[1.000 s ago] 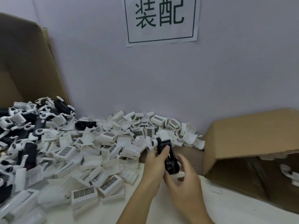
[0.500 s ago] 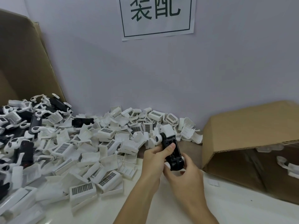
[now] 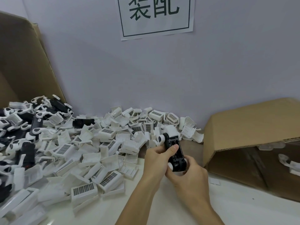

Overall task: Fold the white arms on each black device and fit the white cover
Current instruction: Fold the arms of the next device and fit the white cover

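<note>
Both hands hold one black device (image 3: 174,151) just right of the frame's middle. The left hand (image 3: 158,157) grips its side, thumb on top. The right hand (image 3: 189,172) pinches its near end. The arms look folded. Next, I think, pick a cover (image 3: 84,190) from the pile.

A paper sign (image 3: 155,17) with large dark characters inside a thin border hangs on the pale wall (image 3: 113,70) at the top centre. A brown cardboard sheet (image 3: 21,62) leans against the wall at upper left. At right, an open cardboard box (image 3: 250,127) lies on its side on the white worktop (image 3: 243,207).
</note>
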`<state>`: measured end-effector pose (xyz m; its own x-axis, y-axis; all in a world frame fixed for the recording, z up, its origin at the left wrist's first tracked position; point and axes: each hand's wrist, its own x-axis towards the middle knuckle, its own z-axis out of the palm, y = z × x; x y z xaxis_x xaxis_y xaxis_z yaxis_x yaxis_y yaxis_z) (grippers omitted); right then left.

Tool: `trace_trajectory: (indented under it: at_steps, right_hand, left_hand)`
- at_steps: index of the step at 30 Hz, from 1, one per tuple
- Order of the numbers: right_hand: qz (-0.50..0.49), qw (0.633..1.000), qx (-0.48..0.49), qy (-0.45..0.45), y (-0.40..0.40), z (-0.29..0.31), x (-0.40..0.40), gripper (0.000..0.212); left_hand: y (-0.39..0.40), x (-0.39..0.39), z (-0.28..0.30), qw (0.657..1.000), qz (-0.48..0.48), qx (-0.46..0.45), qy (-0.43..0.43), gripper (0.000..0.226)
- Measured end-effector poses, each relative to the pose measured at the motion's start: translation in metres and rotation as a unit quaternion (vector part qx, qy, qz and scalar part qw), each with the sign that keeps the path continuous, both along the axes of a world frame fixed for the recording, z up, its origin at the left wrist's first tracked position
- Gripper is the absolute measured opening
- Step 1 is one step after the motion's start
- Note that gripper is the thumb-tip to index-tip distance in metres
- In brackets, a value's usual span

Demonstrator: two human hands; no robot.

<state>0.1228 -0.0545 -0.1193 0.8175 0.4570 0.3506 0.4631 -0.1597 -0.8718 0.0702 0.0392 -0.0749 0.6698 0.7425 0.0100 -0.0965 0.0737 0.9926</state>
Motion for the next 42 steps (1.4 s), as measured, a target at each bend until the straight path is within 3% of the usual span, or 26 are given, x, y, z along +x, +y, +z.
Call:
trace_trajectory:
  at_steps: [3, 7, 13, 15, 20, 28, 33, 36, 40, 42]
  right_hand:
    - [0.035, 0.999, 0.024, 0.007, 0.001, -0.001, 0.000, 0.028]
    - [0.058, 0.998, 0.023, 0.022, 0.003, -0.004, 0.000, 0.060]
    - [0.039, 0.987, 0.144, 0.065, 0.000, -0.001, 0.003, 0.077]
    - [0.031, 0.982, 0.163, 0.093, 0.000, 0.001, 0.004, 0.088]
    - [-0.021, 0.981, 0.165, 0.097, 0.001, -0.002, 0.010, 0.058]
    - [-0.056, 0.980, 0.166, 0.091, 0.001, -0.004, 0.016, 0.056]
    - [-0.046, 0.976, 0.182, 0.113, 0.000, -0.001, 0.014, 0.053]
    - [-0.037, 0.973, 0.190, 0.125, 0.000, -0.001, 0.016, 0.055]
    - [0.052, 0.967, 0.204, 0.146, 0.000, 0.001, 0.009, 0.089]
    - [0.069, 0.963, 0.215, 0.149, 0.000, 0.001, 0.005, 0.081]
  left_hand:
    - [0.001, -0.001, 0.001, 1.000, 0.007, 0.027, -0.009, 0.005]
    - [0.001, -0.003, 0.001, 0.998, -0.002, 0.041, -0.053, 0.013]
    - [0.009, -0.003, -0.015, 0.957, -0.017, 0.290, 0.020, 0.037]
    - [0.010, -0.002, -0.021, 0.941, -0.047, 0.334, 0.037, 0.034]
    - [0.007, -0.002, -0.021, 0.909, -0.066, 0.409, 0.036, 0.039]
    - [0.009, -0.003, -0.021, 0.901, -0.077, 0.425, 0.043, 0.028]
    - [0.009, -0.004, -0.022, 0.886, -0.075, 0.455, 0.049, 0.042]
    - [0.010, -0.003, -0.023, 0.881, -0.072, 0.463, 0.066, 0.035]
    - [0.011, 0.000, -0.028, 0.911, -0.016, 0.404, 0.078, 0.021]
    - [0.009, 0.001, -0.024, 0.949, 0.033, 0.310, 0.037, 0.019]
